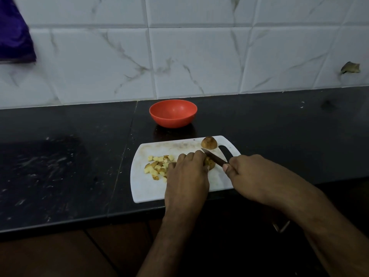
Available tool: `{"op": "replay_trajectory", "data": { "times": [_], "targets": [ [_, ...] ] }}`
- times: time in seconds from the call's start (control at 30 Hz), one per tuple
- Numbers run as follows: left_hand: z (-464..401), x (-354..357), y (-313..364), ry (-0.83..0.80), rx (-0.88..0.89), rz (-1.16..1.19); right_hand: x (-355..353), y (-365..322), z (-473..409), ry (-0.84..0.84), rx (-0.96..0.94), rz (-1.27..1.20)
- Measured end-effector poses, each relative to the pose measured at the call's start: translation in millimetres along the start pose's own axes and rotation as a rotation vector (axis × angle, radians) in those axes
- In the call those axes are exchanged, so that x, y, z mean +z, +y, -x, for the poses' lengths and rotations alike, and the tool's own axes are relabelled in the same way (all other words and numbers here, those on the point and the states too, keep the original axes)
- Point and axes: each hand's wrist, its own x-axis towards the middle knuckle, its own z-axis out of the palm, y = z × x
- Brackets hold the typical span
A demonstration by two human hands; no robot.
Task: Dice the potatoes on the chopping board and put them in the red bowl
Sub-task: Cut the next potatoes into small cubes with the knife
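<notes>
1 red bowl; 1 white chopping board; 1 knife; 2 potato pieces uncut, one at board's far edge, one under the fingers; 1 pile of potato cubes, approx 20, too small to count exactly; 2 hands, left, right.

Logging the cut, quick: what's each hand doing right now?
Left hand: curled over the potato piece, holding it on the chopping board.
Right hand: gripping the knife.

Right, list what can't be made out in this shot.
- Potato piece being cut: mostly hidden under the left hand, head view.
- Knife handle: buried in the right hand.
- Some diced potato: behind the left hand.
- Purple cloth: cut off by the frame's left edge.
</notes>
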Motion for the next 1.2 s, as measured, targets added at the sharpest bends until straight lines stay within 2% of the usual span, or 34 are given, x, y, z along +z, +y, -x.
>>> {"op": "replay_trajectory", "data": {
  "times": [0.13, 0.33, 0.47, 0.7, 0.87, 1.0, 1.2],
  "targets": [
    [-1, 2, 0, 0.012, 0.009, -0.019, -7, 0, -8, -0.071, -0.022, 0.023],
    [2, 4, 1, 0.068, 0.048, -0.034, 11, -8, -19, -0.036, -0.014, 0.061],
    [3, 6, -1, 0.09, 0.046, 0.013, 21, -10, -26, -0.102, 0.004, 0.063],
    [4, 4, -3, 0.082, 0.027, 0.051, 22, -3, 2, -0.113, -0.01, 0.049],
    [3, 5, -2, 0.069, -0.025, 0.099, 23, 1, 21, -0.086, 0.013, 0.044],
    [4, 4, -2, 0.079, -0.033, 0.14, 23, 8, 31, 0.006, 0.023, 0.027],
    [3, 11, -8, 0.073, 0.042, 0.109, 10, 15, 39, 0.086, 0.045, -0.052]
  ]
}}
